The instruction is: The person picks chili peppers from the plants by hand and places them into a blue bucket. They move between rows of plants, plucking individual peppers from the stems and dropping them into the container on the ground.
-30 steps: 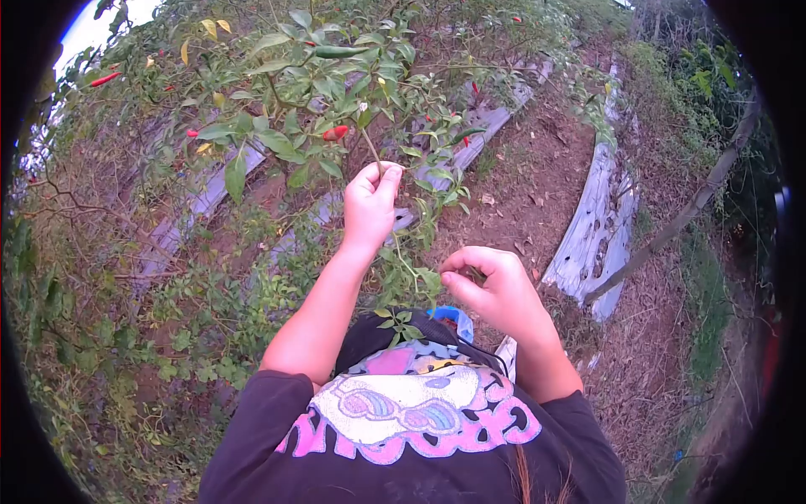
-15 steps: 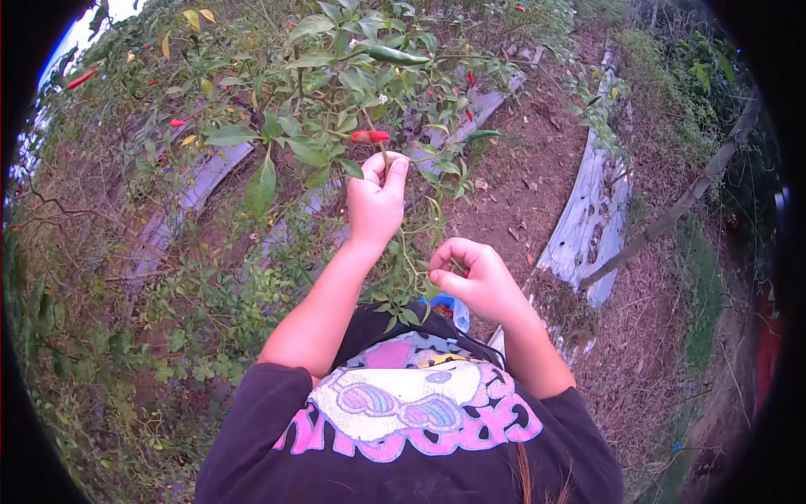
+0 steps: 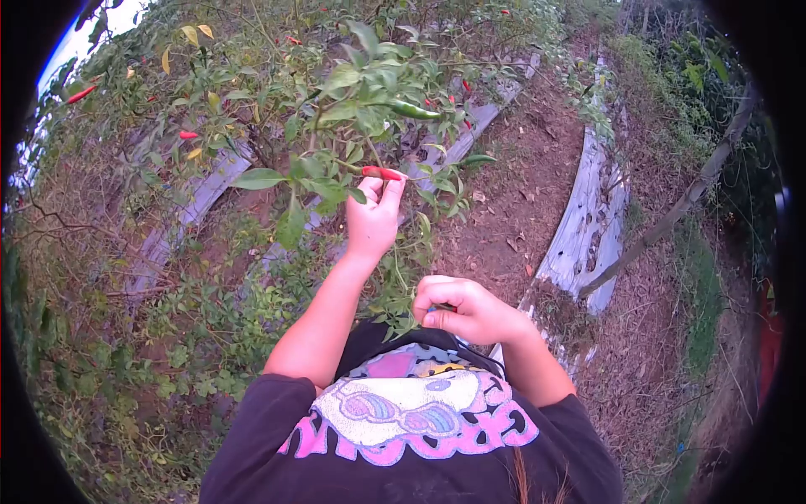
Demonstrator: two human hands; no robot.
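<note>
Pinched in the left fingers (image 3: 369, 186), a green leafy branch (image 3: 342, 77), upright, broad leaves spreading above. Across the fingertips, a red chili pepper (image 3: 382, 173), slim and glossy, nearly level, stem end leftward. Within the curled right fingers (image 3: 441, 292), a glimpse of red, too hidden to name.

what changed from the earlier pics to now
The right hand moved down toward the body, covering where the blue container showed. The branch, with its green chili and red chili, swung down and right, bringing the red chili to the fingertips of the left hand. The left hand stayed roughly in place at the branch.
</note>
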